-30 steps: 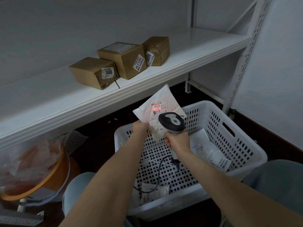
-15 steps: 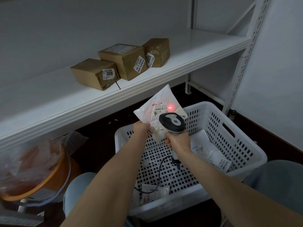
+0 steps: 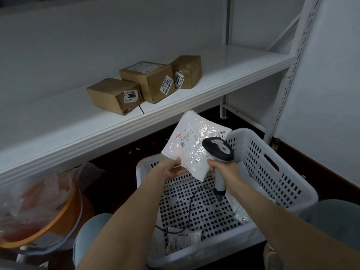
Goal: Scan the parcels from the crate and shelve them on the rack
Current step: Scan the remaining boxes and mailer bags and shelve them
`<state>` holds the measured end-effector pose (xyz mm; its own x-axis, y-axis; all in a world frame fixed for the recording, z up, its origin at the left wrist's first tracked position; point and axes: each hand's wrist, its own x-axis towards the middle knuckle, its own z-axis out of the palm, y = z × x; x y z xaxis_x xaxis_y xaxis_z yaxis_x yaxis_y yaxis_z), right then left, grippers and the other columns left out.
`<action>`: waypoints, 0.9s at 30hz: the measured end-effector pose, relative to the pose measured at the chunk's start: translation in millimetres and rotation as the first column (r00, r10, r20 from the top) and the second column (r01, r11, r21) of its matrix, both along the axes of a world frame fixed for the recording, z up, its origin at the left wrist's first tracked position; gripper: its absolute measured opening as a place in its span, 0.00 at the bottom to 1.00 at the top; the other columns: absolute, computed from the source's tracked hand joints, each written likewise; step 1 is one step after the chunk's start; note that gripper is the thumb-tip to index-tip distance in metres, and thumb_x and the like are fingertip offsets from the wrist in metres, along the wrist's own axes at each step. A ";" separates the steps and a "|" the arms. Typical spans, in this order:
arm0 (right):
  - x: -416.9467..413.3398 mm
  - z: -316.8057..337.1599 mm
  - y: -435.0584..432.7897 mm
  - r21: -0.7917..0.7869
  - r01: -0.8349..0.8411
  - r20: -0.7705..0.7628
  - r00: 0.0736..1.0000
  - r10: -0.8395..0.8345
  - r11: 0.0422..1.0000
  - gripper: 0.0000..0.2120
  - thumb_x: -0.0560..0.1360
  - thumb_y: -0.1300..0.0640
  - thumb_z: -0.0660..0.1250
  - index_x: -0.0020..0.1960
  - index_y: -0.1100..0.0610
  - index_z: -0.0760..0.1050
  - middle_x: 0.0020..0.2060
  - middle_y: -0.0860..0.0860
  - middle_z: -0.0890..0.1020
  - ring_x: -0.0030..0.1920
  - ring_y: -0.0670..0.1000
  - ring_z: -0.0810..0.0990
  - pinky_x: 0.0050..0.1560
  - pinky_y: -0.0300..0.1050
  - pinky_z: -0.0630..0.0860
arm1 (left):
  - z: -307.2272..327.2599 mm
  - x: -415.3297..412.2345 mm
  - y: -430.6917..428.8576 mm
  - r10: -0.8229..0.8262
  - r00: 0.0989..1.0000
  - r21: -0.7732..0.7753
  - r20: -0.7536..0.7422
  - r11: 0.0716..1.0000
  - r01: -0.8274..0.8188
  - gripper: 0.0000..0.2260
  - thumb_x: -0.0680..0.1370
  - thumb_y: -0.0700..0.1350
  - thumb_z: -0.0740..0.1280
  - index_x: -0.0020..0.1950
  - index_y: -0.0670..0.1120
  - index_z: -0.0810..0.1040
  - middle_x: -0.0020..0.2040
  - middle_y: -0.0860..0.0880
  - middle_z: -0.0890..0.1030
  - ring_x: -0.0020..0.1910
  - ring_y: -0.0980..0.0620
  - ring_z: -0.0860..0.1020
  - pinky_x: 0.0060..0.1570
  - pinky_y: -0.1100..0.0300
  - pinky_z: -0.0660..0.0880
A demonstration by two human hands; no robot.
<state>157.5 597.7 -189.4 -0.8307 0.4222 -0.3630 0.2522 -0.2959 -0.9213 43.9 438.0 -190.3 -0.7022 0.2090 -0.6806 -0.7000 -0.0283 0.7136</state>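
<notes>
My left hand (image 3: 171, 170) pinches the lower corner of a white plastic mailer parcel (image 3: 194, 145), held tilted above the white perforated crate (image 3: 272, 168), its printed label facing me. My right hand (image 3: 224, 170) grips the handle of a black and grey barcode scanner (image 3: 218, 151), whose head points at the parcel from just to its right. The scanner's cable runs down into the crate. More flat white parcels (image 3: 181, 240) lie on the crate's floor. The white rack shelf (image 3: 224, 82) above carries three brown boxes (image 3: 152, 82) with number labels.
An orange basin (image 3: 44, 223) with a crumpled clear plastic bag stands at the lower left under the shelf. A perforated rack upright (image 3: 288, 75) rises at the right beside a white wall. The shelf surface right of the boxes is bare. My knees flank the crate.
The red scan light on the parcel's label has gone out. The parcel has tipped a little more to the right, and the scanner has shifted slightly right.
</notes>
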 end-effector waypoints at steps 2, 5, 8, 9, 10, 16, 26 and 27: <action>-3.6 1.8 -0.1 -0.044 0.003 -0.009 1.000 -0.004 0.999 0.08 0.72 0.64 0.73 0.50 0.62 0.79 0.41 0.54 0.83 0.41 0.50 0.80 0.43 0.44 0.76 | 0.3 4.6 1.2 -0.030 0.999 0.011 0.019 0.999 0.030 0.05 0.81 0.36 0.60 0.47 0.39 0.72 0.44 0.43 0.79 0.42 0.47 0.79 0.52 0.49 0.77; -7.2 1.4 -1.0 -0.060 0.036 -0.013 0.999 -0.037 0.998 0.06 0.72 0.65 0.73 0.48 0.62 0.80 0.42 0.56 0.83 0.43 0.51 0.82 0.44 0.45 0.77 | 1.3 6.3 1.2 -0.041 0.999 0.006 0.011 0.999 0.041 0.05 0.82 0.36 0.59 0.47 0.39 0.72 0.44 0.43 0.78 0.42 0.47 0.78 0.52 0.49 0.77; -7.6 0.5 -1.7 0.009 0.031 -0.018 0.999 -0.031 0.999 0.07 0.71 0.66 0.73 0.48 0.65 0.80 0.39 0.55 0.83 0.42 0.51 0.81 0.46 0.45 0.78 | -0.3 5.4 -1.0 -0.045 0.999 0.007 0.015 0.999 0.045 0.03 0.81 0.36 0.60 0.51 0.38 0.72 0.46 0.43 0.78 0.42 0.46 0.78 0.56 0.48 0.74; -7.6 1.3 -2.6 0.020 0.023 -0.028 0.999 -0.023 1.000 0.07 0.71 0.66 0.72 0.49 0.65 0.80 0.40 0.54 0.83 0.43 0.51 0.81 0.48 0.46 0.79 | -0.6 5.4 -1.0 -0.044 0.999 -0.005 0.020 0.999 0.045 0.04 0.81 0.35 0.61 0.55 0.37 0.72 0.46 0.43 0.78 0.43 0.46 0.78 0.54 0.48 0.75; -7.5 2.5 -3.1 0.030 0.013 -0.041 0.999 -0.012 0.999 0.08 0.71 0.66 0.72 0.50 0.65 0.79 0.41 0.54 0.83 0.44 0.51 0.81 0.49 0.45 0.79 | 0.4 5.3 -0.6 -0.043 0.999 -0.042 0.023 0.998 0.044 0.09 0.80 0.36 0.62 0.60 0.37 0.71 0.48 0.43 0.78 0.44 0.46 0.78 0.53 0.49 0.75; -11.1 8.0 8.4 0.460 -0.210 0.050 0.976 0.211 0.863 0.18 0.68 0.64 0.74 0.55 0.55 0.76 0.46 0.50 0.82 0.50 0.51 0.80 0.55 0.50 0.78 | 27.8 -23.2 6.8 -0.221 0.787 -0.463 -0.576 0.881 -0.092 0.34 0.76 0.43 0.70 0.77 0.42 0.57 0.74 0.42 0.65 0.71 0.44 0.66 0.67 0.52 0.67; -11.6 17.4 0.1 0.701 -0.413 0.219 0.901 0.375 0.582 0.15 0.66 0.58 0.74 0.51 0.50 0.75 0.44 0.48 0.81 0.50 0.52 0.80 0.47 0.45 0.75 | 87.3 -40.4 36.6 -0.872 0.369 -0.762 -0.322 0.470 0.445 0.17 0.77 0.38 0.67 0.65 0.45 0.75 0.59 0.48 0.76 0.60 0.51 0.72 0.59 0.60 0.67; -11.6 17.1 1.6 0.707 -0.406 0.218 0.904 0.368 0.579 0.19 0.66 0.58 0.75 0.55 0.51 0.75 0.47 0.48 0.81 0.52 0.52 0.80 0.50 0.47 0.76 | 84.9 -42.2 33.8 -0.855 0.381 -0.761 -0.352 0.498 0.416 0.13 0.76 0.39 0.69 0.60 0.43 0.79 0.54 0.49 0.77 0.55 0.52 0.74 0.55 0.60 0.68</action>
<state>145.9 599.3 -172.2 -0.9711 0.2025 -0.1261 0.2240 0.5922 -0.7740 1.7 471.9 -105.4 -0.7426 0.6070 -0.2831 0.3111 0.6869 0.6568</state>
